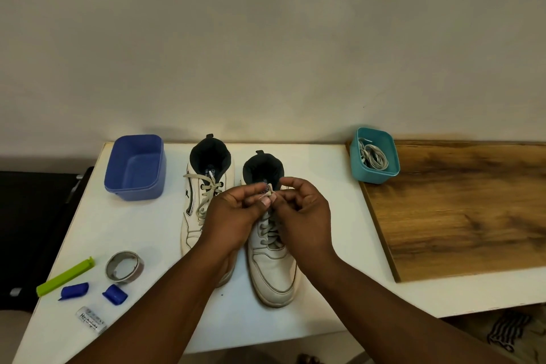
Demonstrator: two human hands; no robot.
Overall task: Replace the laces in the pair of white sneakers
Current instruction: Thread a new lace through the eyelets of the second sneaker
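Two white sneakers stand side by side on the white table (325, 174), toes toward me. The left sneaker (195, 216) is laced, its lace ends lying loose near the collar. Over the tongue of the right sneaker (273, 269), my left hand (233, 213) and my right hand (304, 210) meet. Both pinch the lace (269, 193) at its top, where it looks knotted. Below my fingers the lace crosses the eyelets.
An empty blue tub (134, 167) sits at the back left. A teal tub (373, 156) holding coiled laces rests on the wooden board (461, 210) to the right. Front left lie a tape roll (124, 266), a green clip (65, 276), two blue caps and a small packet.
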